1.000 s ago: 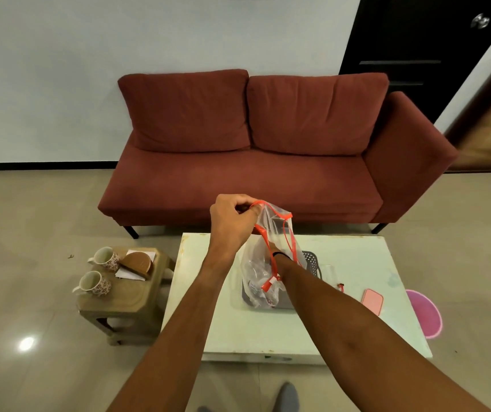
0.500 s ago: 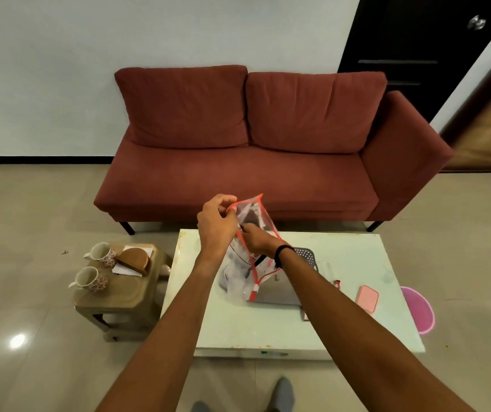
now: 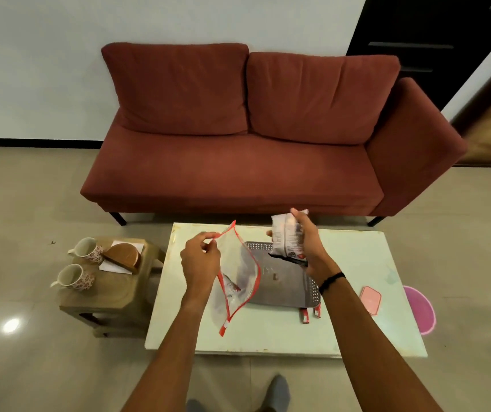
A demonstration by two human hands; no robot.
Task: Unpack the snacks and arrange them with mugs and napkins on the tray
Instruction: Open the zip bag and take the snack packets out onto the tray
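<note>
My left hand (image 3: 199, 258) pinches the red-edged rim of a clear plastic bag (image 3: 238, 278), which hangs open over the white table (image 3: 268, 334). My right hand (image 3: 305, 245) holds a white snack packet (image 3: 287, 239) upright above the grey metal tray (image 3: 286, 289) in the table's middle. Small red sachets (image 3: 308, 315) lie at the tray's near edge. Two floral mugs (image 3: 85, 248) (image 3: 75, 276) lie on their sides on a low wooden stool (image 3: 104, 295) to the left, beside a wooden napkin holder (image 3: 122, 257) with white napkins (image 3: 113, 267).
A pink phone (image 3: 370, 300) lies on the table's right side. A pink bin (image 3: 419, 310) stands on the floor just right of the table. A red sofa (image 3: 253, 144) fills the space behind. My feet (image 3: 278, 392) are below the table's near edge.
My right hand has come out of the bag holding the snack packet and moved right, over the tray. The bag has dropped lower, held only by my left hand.
</note>
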